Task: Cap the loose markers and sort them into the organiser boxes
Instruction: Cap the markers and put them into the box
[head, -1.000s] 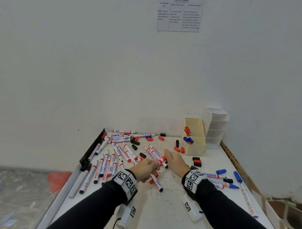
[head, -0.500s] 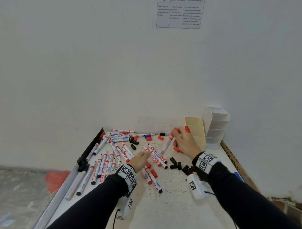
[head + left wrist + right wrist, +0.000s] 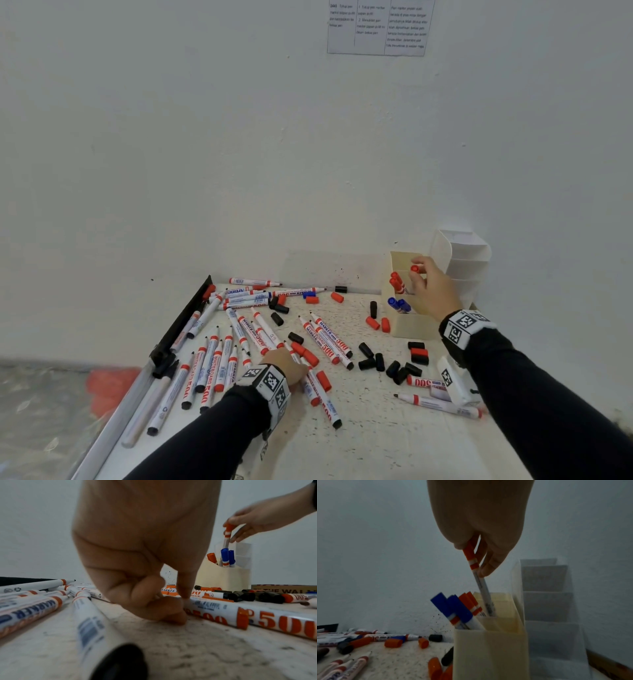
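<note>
My right hand (image 3: pixel 419 274) pinches a red-capped marker (image 3: pixel 476 563) by its cap, nearly upright. The marker's lower end is inside the cream organiser box (image 3: pixel 411 325), beside red markers (image 3: pixel 395 282) and blue markers (image 3: pixel 397 305) standing there. My left hand (image 3: pixel 294 370) lies on the table with curled fingers. Its forefinger and thumb pinch the end of a red-printed marker (image 3: pixel 240 615) lying flat. Several uncapped markers (image 3: pixel 212 370) lie to its left. Loose black caps (image 3: pixel 376 361) and red caps (image 3: pixel 310 356) are scattered in the middle.
A white tiered organiser (image 3: pixel 469 260) stands against the wall behind the cream box. A black rail (image 3: pixel 181 329) runs along the table's left edge. More markers (image 3: pixel 438 404) lie under my right forearm. A printed sheet (image 3: pixel 376 27) hangs on the wall.
My right hand carried the red-capped marker from the table's middle up and right to the cream box. My left hand drew back a little and settled on a marker.
</note>
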The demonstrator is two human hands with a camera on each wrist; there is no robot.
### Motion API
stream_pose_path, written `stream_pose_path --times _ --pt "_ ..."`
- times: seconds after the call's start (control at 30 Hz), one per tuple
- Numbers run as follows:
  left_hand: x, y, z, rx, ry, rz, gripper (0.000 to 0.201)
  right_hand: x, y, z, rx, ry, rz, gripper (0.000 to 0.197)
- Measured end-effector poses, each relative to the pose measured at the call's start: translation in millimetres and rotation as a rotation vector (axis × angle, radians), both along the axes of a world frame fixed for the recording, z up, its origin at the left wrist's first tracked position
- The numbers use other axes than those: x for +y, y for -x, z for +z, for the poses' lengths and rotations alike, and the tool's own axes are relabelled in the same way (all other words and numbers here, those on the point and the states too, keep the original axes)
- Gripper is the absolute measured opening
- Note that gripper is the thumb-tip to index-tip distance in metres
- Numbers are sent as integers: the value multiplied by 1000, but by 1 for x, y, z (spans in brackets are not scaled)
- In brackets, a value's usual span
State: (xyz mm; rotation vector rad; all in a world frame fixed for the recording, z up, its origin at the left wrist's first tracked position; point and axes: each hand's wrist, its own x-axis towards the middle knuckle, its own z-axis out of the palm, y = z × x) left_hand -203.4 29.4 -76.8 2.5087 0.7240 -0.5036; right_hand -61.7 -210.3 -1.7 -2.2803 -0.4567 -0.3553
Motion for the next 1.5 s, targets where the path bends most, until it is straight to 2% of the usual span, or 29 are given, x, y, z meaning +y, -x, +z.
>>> stream_pose_path --times 0.13,0.2,0.27,0.33,0.4,0.47,0.53,0.63,0.7,0.77,0.87,0.93,1.0,1.17,1.23,1.4,1.5 --pt "3 0 0 -10 63 25 36 0 -5 -12 111 112 -3 27" --pt "4 0 0 -12 99 47 34 0 -9 -17 216 194 31 33" --pt "5 1 0 -33 116 79 29 5 -10 -20 239 203 45 38" --pt "6 2 -1 -51 145 109 31 13 -10 -21 104 214 -29 38" --pt "7 3 -2 -74 185 121 37 26 0 -18 -62 234 -75 30" --pt "9 5 -1 -111 186 126 34 42 19 -12 -96 215 72 17" --pt "11 7 -1 -163 201 147 31 59 40 -6 59 238 312 15" --pt "13 13 4 -244 283 188 30 81 64 -10 371 481 562 19" --pt "14 18 8 -286 313 205 29 92 79 -22 497 635 581 29" --pt "14 23 11 -326 321 196 29 100 93 -36 557 695 535 37" --pt "13 29 13 -320 359 133 26 101 106 -54 498 709 485 35" --pt "9 33 12 -285 390 55 24 98 110 -61 461 656 463 21" --pt "5 37 10 -273 384 -8 28 94 108 -65 465 526 404 14" --pt "-1 40 8 -314 389 -99 27 81 89 -56 356 96 252 29" --pt "-3 40 10 -349 373 -120 26 74 85 -51 348 -17 251 26" --pt "-8 38 11 -374 298 -160 24 63 84 -52 414 -20 348 27" --pt "-9 37 9 -389 272 -151 23 59 86 -54 364 -32 286 23"
